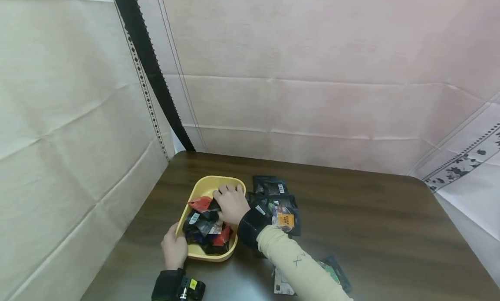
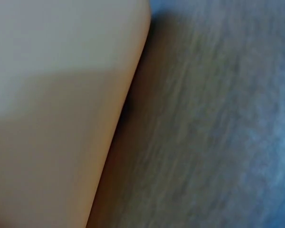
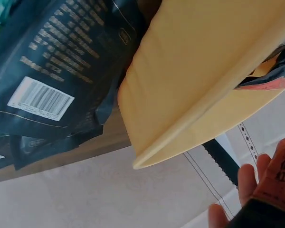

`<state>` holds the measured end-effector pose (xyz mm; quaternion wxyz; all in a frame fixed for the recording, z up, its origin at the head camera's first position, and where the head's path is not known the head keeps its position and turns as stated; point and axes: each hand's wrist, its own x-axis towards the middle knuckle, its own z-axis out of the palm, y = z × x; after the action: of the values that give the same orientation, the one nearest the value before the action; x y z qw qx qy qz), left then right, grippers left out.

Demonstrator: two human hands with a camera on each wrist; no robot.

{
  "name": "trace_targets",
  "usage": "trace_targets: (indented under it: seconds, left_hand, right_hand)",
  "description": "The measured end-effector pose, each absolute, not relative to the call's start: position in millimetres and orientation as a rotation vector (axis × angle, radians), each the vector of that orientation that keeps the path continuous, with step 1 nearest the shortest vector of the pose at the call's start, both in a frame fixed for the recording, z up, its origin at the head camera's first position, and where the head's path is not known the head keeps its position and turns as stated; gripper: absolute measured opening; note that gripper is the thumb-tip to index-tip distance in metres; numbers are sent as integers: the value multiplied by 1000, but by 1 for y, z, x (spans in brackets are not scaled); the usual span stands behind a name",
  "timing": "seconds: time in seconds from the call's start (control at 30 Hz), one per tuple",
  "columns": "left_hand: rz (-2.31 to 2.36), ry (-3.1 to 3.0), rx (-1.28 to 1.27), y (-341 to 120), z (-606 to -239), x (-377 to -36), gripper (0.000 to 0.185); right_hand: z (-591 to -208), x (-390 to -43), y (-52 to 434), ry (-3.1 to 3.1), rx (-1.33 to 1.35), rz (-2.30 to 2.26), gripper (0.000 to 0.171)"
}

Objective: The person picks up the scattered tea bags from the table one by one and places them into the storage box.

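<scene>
A yellow plastic basket (image 1: 219, 257) stands at the left of the table, filled with several black and red packets (image 1: 197, 225). My left hand (image 1: 174, 249) grips its left rim near the front corner. Inside the basket, toward its far right side, my right hand (image 1: 231, 203) holds a small packet (image 3: 278, 175) with a red-orange part and dark print. Fingertips (image 3: 247, 180) show behind that packet in the right wrist view; the thumb is hidden. The left wrist view has only a blurred pale surface (image 2: 52, 114) close to the lens, beside wood.
Black pouches (image 1: 287, 216) with barcodes and labels lie right of the basket, partly behind my right wrist. More packets (image 1: 283, 283) lie under my right forearm. The brown table (image 1: 371, 214) ends at pale cloth (image 1: 312, 97) at the back and sides.
</scene>
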<state>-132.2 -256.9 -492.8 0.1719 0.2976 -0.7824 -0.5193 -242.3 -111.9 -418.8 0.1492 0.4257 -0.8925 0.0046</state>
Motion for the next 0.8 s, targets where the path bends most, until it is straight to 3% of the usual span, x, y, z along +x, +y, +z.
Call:
trace_targets:
  seconds: [0.27, 0.8]
  left_hand:
    - [-1482, -2221, 790, -248, -494, -135, 49]
    - [-1429, -2207, 797, -256, -493, -133, 45]
  right_hand:
    - [-422, -247, -103, -2644, 1217, 133, 81]
    - [-439, -234, -67, -2635, 1137, 192, 70]
